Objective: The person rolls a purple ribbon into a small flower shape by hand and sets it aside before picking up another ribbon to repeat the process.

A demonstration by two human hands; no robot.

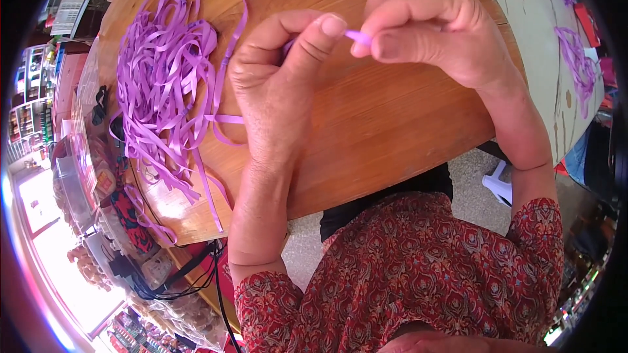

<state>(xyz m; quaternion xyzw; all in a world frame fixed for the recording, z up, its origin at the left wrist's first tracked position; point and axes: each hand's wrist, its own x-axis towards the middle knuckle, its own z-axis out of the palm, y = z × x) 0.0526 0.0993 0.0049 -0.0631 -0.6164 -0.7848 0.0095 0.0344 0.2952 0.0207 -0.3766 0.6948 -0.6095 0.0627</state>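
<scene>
A short stretch of purple ribbon point(358, 36) spans the small gap between my hands, above the wooden table. My left hand point(278, 68) is closed, its thumb and forefinger pinching one end of that stretch. From the other side, the fingertips and thumb of my right hand point(435, 34) grip it. My fingers cover most of this ribbon. Left of my left hand lies a big tangled heap of purple ribbons point(163, 72). One loose ribbon point(229, 52), with a darker band on it, curves between the heap and my left wrist.
The round-edged wooden table point(392, 111) fills the middle. A pale table point(549, 111) at the right carries more purple ribbons point(577, 65). Black cables point(216, 281) hang off the table's left front edge. Plastic-wrapped goods point(173, 314) crowd the lower left.
</scene>
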